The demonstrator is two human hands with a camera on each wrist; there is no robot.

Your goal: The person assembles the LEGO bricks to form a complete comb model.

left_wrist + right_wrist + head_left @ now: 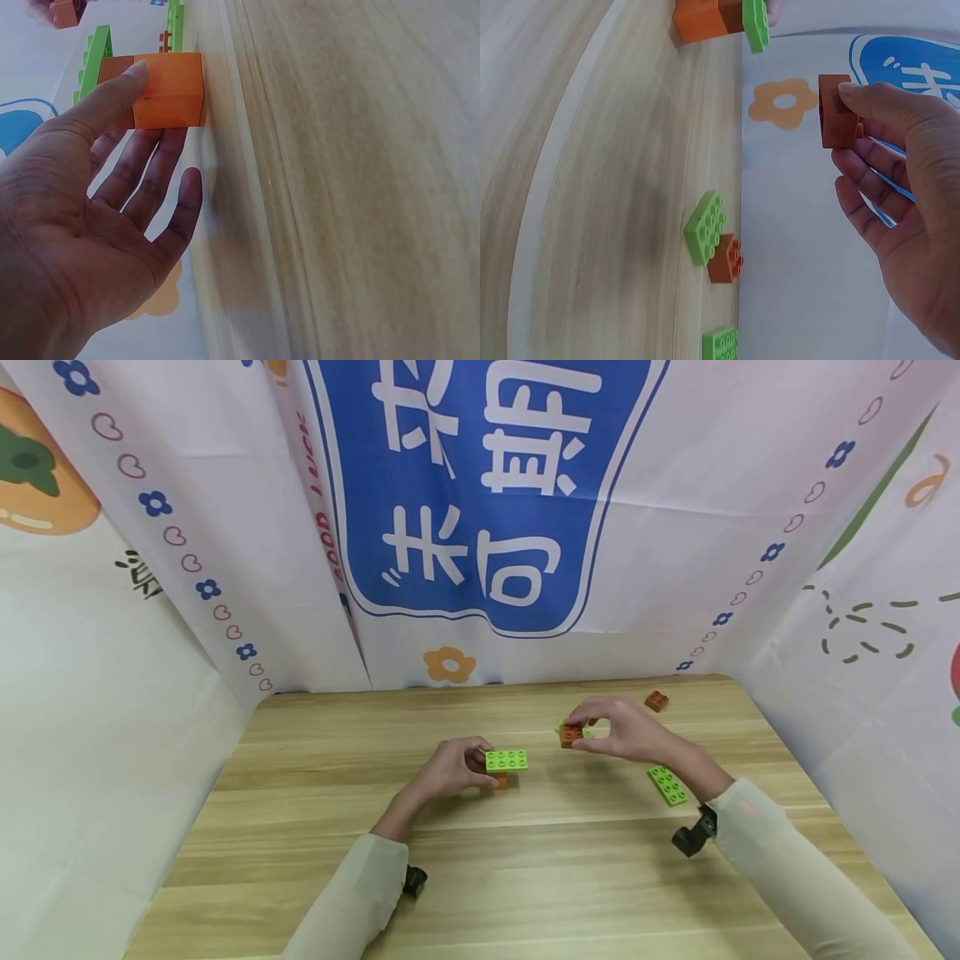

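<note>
My left hand [453,767] grips a small stack of toy building bricks between thumb and fingers. Its orange brick [169,90] is lowest, a brown brick [116,69] sits on that, and a bright green plate [507,761] with round studs tops it. Over the table to the right, my right hand [626,731] pinches a reddish-brown brick [838,112] by thumb and fingertips. The right wrist view shows this brick's hollow underside facing the stack, apart from it. Partly hidden behind the right hand in the head view is a green piece [559,726].
On the wooden table [525,885], a green studded plate [667,786] lies beside the right forearm. Farther back, near the table's rear edge, is a loose brown brick [656,701]. Printed white cloth [660,568] hangs behind and along both sides.
</note>
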